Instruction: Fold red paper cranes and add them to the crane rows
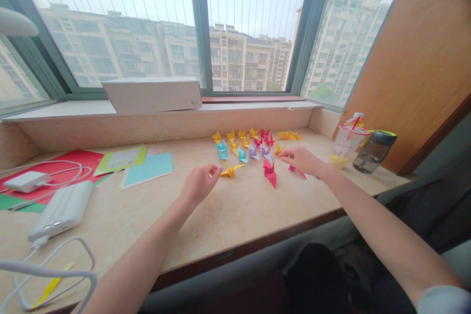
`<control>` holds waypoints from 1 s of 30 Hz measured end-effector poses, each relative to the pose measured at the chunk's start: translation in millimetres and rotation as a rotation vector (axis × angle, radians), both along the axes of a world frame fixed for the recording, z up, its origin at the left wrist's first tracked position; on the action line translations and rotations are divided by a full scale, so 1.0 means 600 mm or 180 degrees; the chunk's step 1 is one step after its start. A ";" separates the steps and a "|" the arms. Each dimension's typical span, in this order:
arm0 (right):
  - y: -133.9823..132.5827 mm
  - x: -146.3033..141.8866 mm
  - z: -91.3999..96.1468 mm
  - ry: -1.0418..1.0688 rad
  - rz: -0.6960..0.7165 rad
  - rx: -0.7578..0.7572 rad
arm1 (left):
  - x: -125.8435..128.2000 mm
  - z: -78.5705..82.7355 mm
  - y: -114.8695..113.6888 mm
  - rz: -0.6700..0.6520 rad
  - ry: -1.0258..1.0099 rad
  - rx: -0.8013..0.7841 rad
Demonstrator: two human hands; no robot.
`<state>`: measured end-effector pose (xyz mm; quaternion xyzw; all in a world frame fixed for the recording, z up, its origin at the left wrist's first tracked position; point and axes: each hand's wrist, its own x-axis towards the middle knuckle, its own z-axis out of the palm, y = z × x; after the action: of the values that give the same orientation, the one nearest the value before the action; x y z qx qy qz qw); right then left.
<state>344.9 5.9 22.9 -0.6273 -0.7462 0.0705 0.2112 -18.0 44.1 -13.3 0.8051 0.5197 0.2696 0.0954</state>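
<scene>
Several small folded paper cranes (246, 143) in yellow, blue, purple and red stand in rows on the beige window ledge (235, 206). My left hand (199, 185) has its fingers pinched on the wing of a yellow crane (228, 170) in front of the rows. My right hand (301, 160) reaches in from the right, fingers curled on a small red crane (296, 170). Another red crane (270, 172) stands between my two hands.
Coloured paper sheets (147, 169) lie at the left with a power bank (62, 210), a white charger (26, 181) and cables. A white box (152, 94) lies on the sill. A plastic cup with a straw (346, 143) and a bottle (373, 152) stand at the right.
</scene>
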 end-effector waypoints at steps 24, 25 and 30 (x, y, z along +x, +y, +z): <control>0.011 0.001 -0.010 -0.0031 0.0620 -0.0069 | 0.083 0.019 0.032 0.0305 0.0898 -0.0349; 0.014 0.000 -0.011 -0.0022 0.0639 -0.0084 | 0.082 0.020 0.032 0.0260 0.0890 -0.0332; 0.019 0.002 -0.010 -0.0003 0.0700 -0.0102 | 0.081 0.028 0.035 0.0025 0.0897 -0.0232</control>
<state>346.2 17.2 16.6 -0.5450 -0.8095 0.1049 0.1918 30.8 65.0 3.7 0.8289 0.5405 0.1352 0.0496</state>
